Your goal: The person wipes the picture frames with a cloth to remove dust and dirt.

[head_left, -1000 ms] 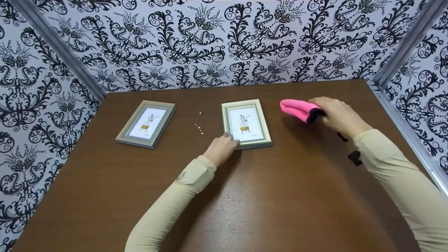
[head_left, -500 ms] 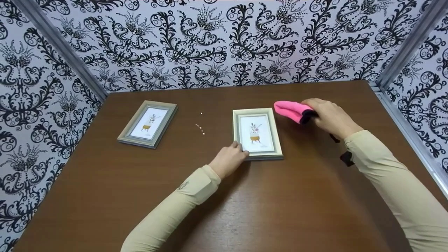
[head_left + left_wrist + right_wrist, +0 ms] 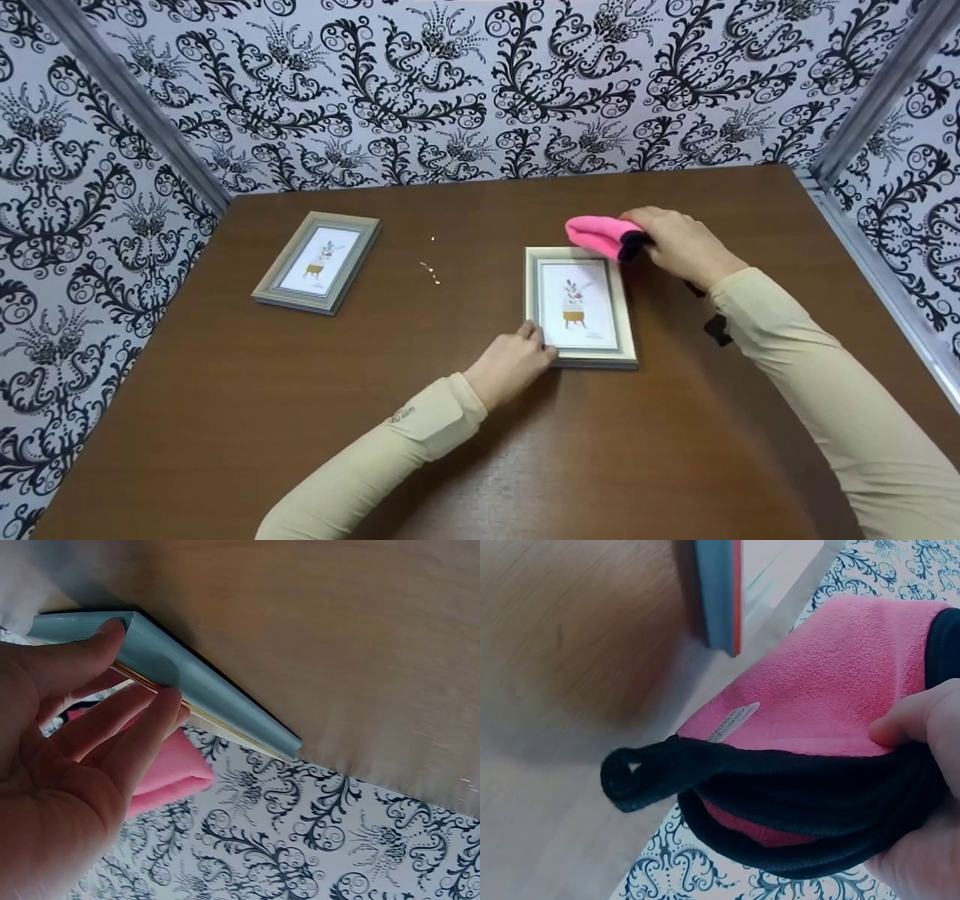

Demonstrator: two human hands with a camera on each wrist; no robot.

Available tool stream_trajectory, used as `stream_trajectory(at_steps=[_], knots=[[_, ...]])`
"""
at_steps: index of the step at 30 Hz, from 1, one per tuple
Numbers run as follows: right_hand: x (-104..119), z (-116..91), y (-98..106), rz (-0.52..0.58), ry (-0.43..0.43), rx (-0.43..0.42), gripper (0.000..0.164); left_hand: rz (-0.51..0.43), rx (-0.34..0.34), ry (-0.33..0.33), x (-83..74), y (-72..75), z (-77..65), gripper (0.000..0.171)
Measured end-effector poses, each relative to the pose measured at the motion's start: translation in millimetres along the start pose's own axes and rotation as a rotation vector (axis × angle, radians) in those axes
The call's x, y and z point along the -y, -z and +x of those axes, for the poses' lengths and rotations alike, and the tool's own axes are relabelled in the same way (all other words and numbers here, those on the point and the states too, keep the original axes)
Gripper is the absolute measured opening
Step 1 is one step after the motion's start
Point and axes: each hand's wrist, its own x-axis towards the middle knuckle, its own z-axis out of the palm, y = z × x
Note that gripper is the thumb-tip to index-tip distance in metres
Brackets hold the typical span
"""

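My left hand (image 3: pixel 514 365) grips the near left corner of a picture frame (image 3: pixel 628 330) that lies face up on the table. In the left wrist view the thumb (image 3: pixel 88 652) presses one outer side and the fingers curl at the adjoining side. My right hand (image 3: pixel 686 244) holds a folded pink cloth (image 3: pixel 592 234) with black edging over the far right corner of that frame. Seen from the right wrist, the cloth (image 3: pixel 832 675) has a black loop and a small white label; whether it touches the frame is unclear.
A second picture frame (image 3: pixel 317 262) lies at the left of the brown table (image 3: pixel 360 450). Between the two frames are several small white crumbs (image 3: pixel 430 270). Patterned walls (image 3: pixel 420 82) rise at the back and both sides.
My left hand has slid the picture frame right and toward me. The pink cloth, held in my right hand, has moved left, from beside the frame to over its far corner.
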Motion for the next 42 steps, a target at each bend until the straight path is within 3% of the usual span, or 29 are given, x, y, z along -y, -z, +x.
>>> stream_trajectory(at_steps=[6, 14, 19, 26, 28, 35, 42], knots=[[6, 16, -14, -0.002, -0.028, 0.058, 0.038, -0.012, 0.022, 0.0, -5.6, 3.6, 0.0, 0.015], [3, 24, -41, 0.11, -0.07, 0.244, 0.029, -0.06, 0.024, 0.047, -9.3, 0.3, -0.7, 0.016], [4, 34, -45, 0.101, -0.092, 0.335, 0.022, -0.102, 0.07, 0.05, -7.4, 2.0, 2.1, 0.015], [22, 63, -52, 0.054, -0.046, 0.441, 0.016, -0.134, 0.041, 0.018, -8.6, 0.1, 1.4, 0.013], [29, 70, -56, 0.054, -0.006, 0.445, 0.018, -0.142, 0.045, 0.022, -8.8, -0.7, 1.6, 0.014], [46, 79, -68, 0.115, 0.052, 0.449, 0.053, -0.136, 0.051, 0.029, -9.8, 0.2, 3.3, 0.015], [40, 76, -64, 0.133, 0.101, 0.381, 0.041, -0.109, 0.047, 0.051, -9.3, 3.0, 4.2, 0.015]])
